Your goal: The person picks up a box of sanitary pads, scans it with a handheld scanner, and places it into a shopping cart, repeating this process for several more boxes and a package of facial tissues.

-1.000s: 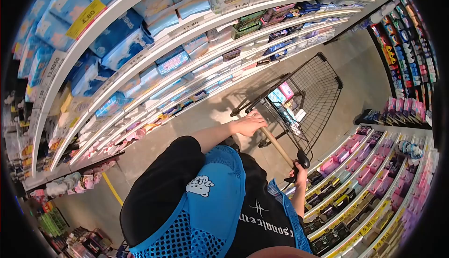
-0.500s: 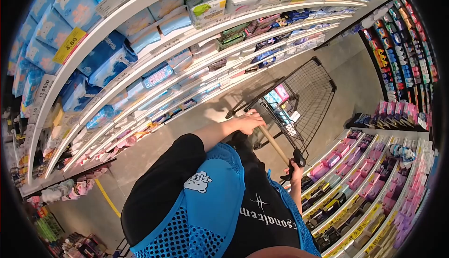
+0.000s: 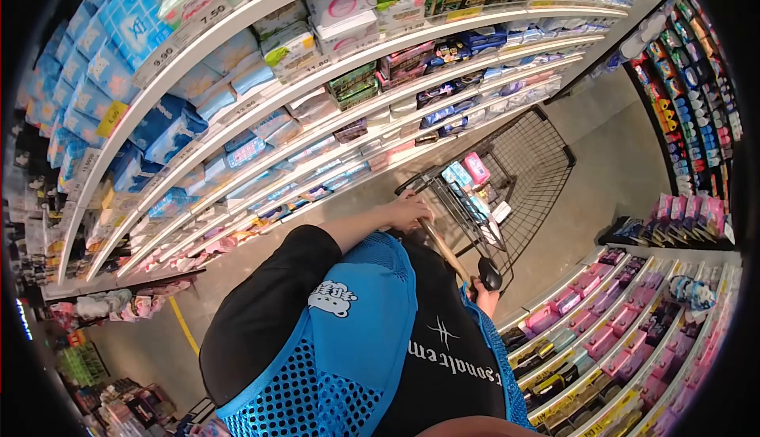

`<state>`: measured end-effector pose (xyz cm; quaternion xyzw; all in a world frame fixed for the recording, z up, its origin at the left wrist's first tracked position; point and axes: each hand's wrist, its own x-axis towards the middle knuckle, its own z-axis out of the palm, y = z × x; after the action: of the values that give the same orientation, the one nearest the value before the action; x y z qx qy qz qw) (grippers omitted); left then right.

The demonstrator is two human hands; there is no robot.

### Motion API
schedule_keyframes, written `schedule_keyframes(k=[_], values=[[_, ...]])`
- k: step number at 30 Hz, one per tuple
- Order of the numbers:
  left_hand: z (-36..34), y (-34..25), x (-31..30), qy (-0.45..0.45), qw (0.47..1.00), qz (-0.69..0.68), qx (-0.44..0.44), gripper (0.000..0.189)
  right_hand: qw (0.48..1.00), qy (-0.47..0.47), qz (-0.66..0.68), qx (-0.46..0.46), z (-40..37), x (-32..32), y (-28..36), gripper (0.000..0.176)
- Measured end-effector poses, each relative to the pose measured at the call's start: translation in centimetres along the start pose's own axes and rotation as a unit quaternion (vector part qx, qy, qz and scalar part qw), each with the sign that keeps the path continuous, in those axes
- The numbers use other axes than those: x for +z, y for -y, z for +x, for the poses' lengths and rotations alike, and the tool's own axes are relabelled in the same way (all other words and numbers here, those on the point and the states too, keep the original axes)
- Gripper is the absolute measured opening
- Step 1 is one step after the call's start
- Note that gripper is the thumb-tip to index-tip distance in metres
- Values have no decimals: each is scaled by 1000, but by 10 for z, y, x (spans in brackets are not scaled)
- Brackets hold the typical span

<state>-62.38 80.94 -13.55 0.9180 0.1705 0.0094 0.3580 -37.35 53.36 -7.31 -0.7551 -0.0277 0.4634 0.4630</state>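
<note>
A shopping cart of dark wire stands ahead of me, with a tan handle across its near side. My left hand is closed around the left part of that handle. At the other end, my right hand grips the handle beside a black end piece; the blue vest partly covers its wrist. Inside the cart lie a pink pack, a blue-and-white pack and a few smaller white items.
Curved-looking shelves of tissue and pad packs run along the left, close to the cart. On the right are low racks of pink and dark small goods. A tall display stands at the far right. A yellow line marks the grey floor.
The cart and both hands have moved along the aisle, past the left shelves. More packs on the upper shelf show now. My right hand sits closer to my body and is more covered by the vest.
</note>
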Motion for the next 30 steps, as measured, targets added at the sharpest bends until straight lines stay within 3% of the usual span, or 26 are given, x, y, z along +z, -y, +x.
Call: schedule_keyframes(k=[3, 7, 11, 13, 15, 18, 21, 22, 26, 30], values=[[15, 3, 0, 30, 999, 18, -33, 39, 996, 70, -47, 23, 19, 11, 19, 17], [30, -2, -20, 100, 993, -6, -60, 58, 981, 137, -135, -18, 32, 29, 46, 24], [36, 5, -21, -52, 993, -102, -38, 67, 962, 154, -224, -33, 32, 53, 78, 17], [36, -1, -34, -124, 979, -160, -23, 70, 963, 162, -206, -64, 37, 59, 78, 21], [28, -11, -54, -169, 977, -125, -28, 67, 961, 171, -213, -56, 42, 66, 79, 23], [11, -33, -91, -224, 967, -111, -50, 63, 955, 162, -192, -158, 49, 82, 71, 21], [-9, -44, -122, -289, 949, -109, -63, 59, 960, 160, -194, -122, 52, 94, 71, 29], [-16, -50, -134, -305, 942, -113, -78, 59, 959, 126, -221, -126, 37, 103, 85, 34], [-38, -51, -158, -396, 908, -98, -95, 59, 954, 20, -267, -135, 34, 121, 88, 21], [-58, -59, -196, -499, 863, -40, -72, 57, 939, -11, -298, -172, 30, 126, 82, 24]])
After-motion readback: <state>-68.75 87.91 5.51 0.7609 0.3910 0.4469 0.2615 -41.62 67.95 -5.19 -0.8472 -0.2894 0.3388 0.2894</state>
